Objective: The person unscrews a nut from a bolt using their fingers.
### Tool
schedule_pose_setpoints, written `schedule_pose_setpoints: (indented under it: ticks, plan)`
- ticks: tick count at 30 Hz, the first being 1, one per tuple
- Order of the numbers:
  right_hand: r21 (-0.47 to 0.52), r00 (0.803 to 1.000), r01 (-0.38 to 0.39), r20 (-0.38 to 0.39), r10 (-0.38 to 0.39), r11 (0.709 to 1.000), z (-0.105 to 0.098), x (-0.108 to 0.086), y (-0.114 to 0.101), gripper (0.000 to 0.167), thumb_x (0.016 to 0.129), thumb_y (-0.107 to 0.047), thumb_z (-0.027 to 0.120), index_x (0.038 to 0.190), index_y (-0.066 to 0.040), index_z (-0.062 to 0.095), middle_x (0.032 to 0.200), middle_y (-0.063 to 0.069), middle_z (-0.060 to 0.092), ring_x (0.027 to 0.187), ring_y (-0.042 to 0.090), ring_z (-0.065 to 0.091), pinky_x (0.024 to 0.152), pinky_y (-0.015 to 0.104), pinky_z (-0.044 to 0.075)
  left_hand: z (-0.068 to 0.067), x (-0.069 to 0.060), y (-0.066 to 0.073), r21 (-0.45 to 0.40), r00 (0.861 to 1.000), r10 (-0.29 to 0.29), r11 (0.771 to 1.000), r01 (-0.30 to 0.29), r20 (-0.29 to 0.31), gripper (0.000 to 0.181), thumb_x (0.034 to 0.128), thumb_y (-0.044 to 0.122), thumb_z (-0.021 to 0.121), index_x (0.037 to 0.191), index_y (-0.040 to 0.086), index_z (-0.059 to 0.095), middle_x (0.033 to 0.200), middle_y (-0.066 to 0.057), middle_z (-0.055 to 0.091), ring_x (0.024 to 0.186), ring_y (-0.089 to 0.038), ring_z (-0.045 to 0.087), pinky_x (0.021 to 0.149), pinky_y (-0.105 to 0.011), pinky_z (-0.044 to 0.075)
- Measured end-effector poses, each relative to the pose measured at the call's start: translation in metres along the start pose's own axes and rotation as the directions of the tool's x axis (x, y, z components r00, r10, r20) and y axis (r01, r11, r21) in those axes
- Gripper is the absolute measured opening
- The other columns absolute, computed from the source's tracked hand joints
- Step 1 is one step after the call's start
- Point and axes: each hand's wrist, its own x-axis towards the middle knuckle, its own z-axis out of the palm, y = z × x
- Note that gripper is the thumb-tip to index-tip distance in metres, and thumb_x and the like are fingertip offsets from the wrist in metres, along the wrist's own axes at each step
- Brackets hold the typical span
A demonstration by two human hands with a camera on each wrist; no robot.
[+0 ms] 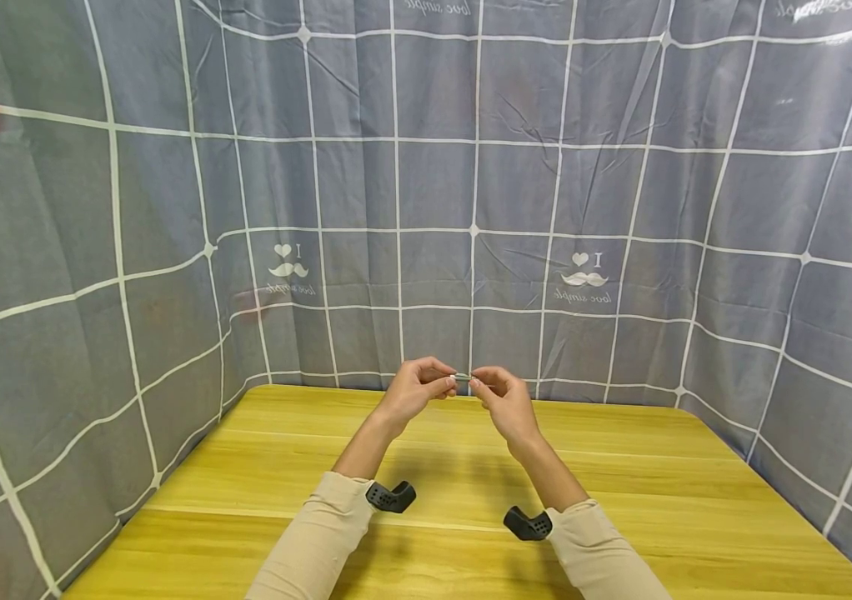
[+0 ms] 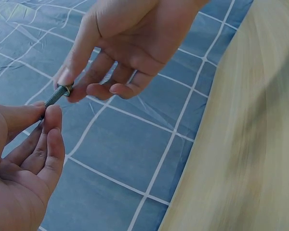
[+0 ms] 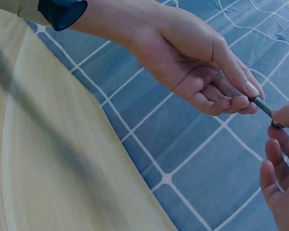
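A small metal bolt is held level in the air between both hands, above the far edge of the table. My left hand pinches one end between thumb and fingertips, covering that tip. In the left wrist view the bolt shows a threaded shank with a wider ring-like part at the right-hand end; whether this is a nut, a washer or the head I cannot tell. Thumb and index finger of my right hand pinch that end, its other fingers loosely bent. The right wrist view shows the bolt spanning both hands.
A yellow wood-grain table lies beneath the forearms. Grey curtains with white grid lines surround its back and sides. Black wrist mounts stick out inward from both sleeves.
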Motion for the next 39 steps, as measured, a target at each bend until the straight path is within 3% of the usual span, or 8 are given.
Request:
schedule_pose_setpoints:
  ticks: [7, 11, 14, 17, 21, 24, 29, 39]
  plan:
    - [0.011, 1.000, 0.005, 0.004, -0.005, 1.000, 0.0019, -0.0013, -0.0017, 0.026, 0.102, -0.014, 0.069, 0.123, 0.001, 0.068, 0.115, 0.014, 0.069, 0.103, 0.027, 0.065, 0.094, 0.051, 0.052, 0.0001, -0.0007, -0.0010, 0.008, 1.000, 0.002, 1.000, -0.002, 0.001, 0.022, 0.1019, 0.003, 0.066, 0.118, -0.011, 0.067, 0.105, -0.018, 0.074, 0.093, -0.027, 0.073, 0.088, -0.037, 0.057]
    - [-0.012, 1.000, 0.007, -0.002, -0.007, 1.000, 0.0023, -0.0007, -0.0008, 0.025, 0.104, -0.016, 0.066, 0.120, 0.003, 0.069, 0.107, 0.013, 0.071, 0.099, 0.025, 0.063, 0.091, 0.046, 0.053, 0.0001, -0.0005, 0.0005, 0.007, 1.000, -0.004, 1.000, 0.004, -0.001, 0.022, 0.1017, 0.004, 0.066, 0.119, -0.010, 0.068, 0.107, -0.020, 0.073, 0.095, -0.030, 0.072, 0.089, -0.036, 0.057]
    - [-0.007, 1.000, 0.015, 0.002, -0.015, 1.000, 0.0016, -0.0006, -0.0007, 0.021, 0.103, -0.010, 0.066, 0.121, 0.001, 0.069, 0.113, 0.016, 0.070, 0.102, 0.027, 0.064, 0.090, 0.042, 0.053, 0.0000, -0.0006, 0.0019, 0.003, 1.000, -0.006, 1.000, 0.006, -0.002, 0.022, 0.1016, 0.003, 0.066, 0.119, -0.011, 0.068, 0.108, -0.022, 0.073, 0.097, -0.033, 0.072, 0.089, -0.036, 0.057]
    - [0.013, 1.000, 0.018, 0.016, -0.018, 1.000, 0.0009, -0.0014, -0.0019, 0.024, 0.101, -0.006, 0.068, 0.125, -0.001, 0.066, 0.122, 0.019, 0.067, 0.109, 0.032, 0.065, 0.093, 0.045, 0.053, 0.0003, -0.0006, 0.0019, 0.004, 1.000, -0.005, 1.000, 0.005, -0.002, 0.022, 0.1018, 0.003, 0.066, 0.119, -0.010, 0.068, 0.107, -0.021, 0.073, 0.097, -0.033, 0.072, 0.089, -0.036, 0.057]
    - [0.014, 1.000, 0.005, 0.017, -0.006, 1.000, 0.0010, -0.0017, -0.0022, 0.028, 0.103, -0.012, 0.068, 0.127, 0.000, 0.066, 0.120, 0.019, 0.067, 0.108, 0.031, 0.064, 0.096, 0.052, 0.052, 0.0006, -0.0007, 0.0023, 0.004, 1.000, -0.006, 1.000, 0.006, -0.003, 0.021, 0.1018, 0.003, 0.066, 0.118, -0.009, 0.068, 0.106, -0.020, 0.073, 0.095, -0.029, 0.072, 0.089, -0.037, 0.057]
    - [-0.002, 1.000, -0.004, 0.008, 0.004, 1.000, 0.0011, -0.0015, -0.0015, 0.026, 0.104, -0.016, 0.066, 0.123, 0.001, 0.068, 0.114, 0.017, 0.069, 0.104, 0.028, 0.063, 0.094, 0.051, 0.052, 0.0006, -0.0006, 0.0018, 0.002, 1.000, -0.011, 1.000, 0.011, 0.000, 0.021, 0.1017, 0.003, 0.066, 0.118, -0.009, 0.068, 0.107, -0.021, 0.073, 0.094, -0.027, 0.073, 0.089, -0.036, 0.057]
    - [0.014, 1.000, 0.010, 0.019, -0.010, 1.000, 0.0005, -0.0014, -0.0013, 0.024, 0.102, -0.007, 0.067, 0.124, 0.000, 0.067, 0.121, 0.017, 0.067, 0.107, 0.029, 0.064, 0.093, 0.045, 0.052, 0.0007, -0.0007, 0.0010, -0.001, 1.000, -0.012, 1.000, 0.012, -0.002, 0.022, 0.1017, 0.003, 0.066, 0.119, -0.011, 0.067, 0.106, -0.021, 0.073, 0.094, -0.027, 0.072, 0.088, -0.037, 0.057]
    - [-0.006, 1.000, 0.000, 0.010, 0.000, 1.000, 0.0010, -0.0016, -0.0012, 0.025, 0.105, -0.016, 0.065, 0.123, 0.001, 0.069, 0.117, 0.020, 0.069, 0.104, 0.027, 0.062, 0.095, 0.052, 0.051, 0.0003, -0.0005, 0.0006, 0.006, 1.000, -0.012, 1.000, 0.012, -0.003, 0.021, 0.1019, 0.004, 0.066, 0.118, -0.009, 0.068, 0.108, -0.021, 0.073, 0.096, -0.031, 0.072, 0.090, -0.038, 0.057]
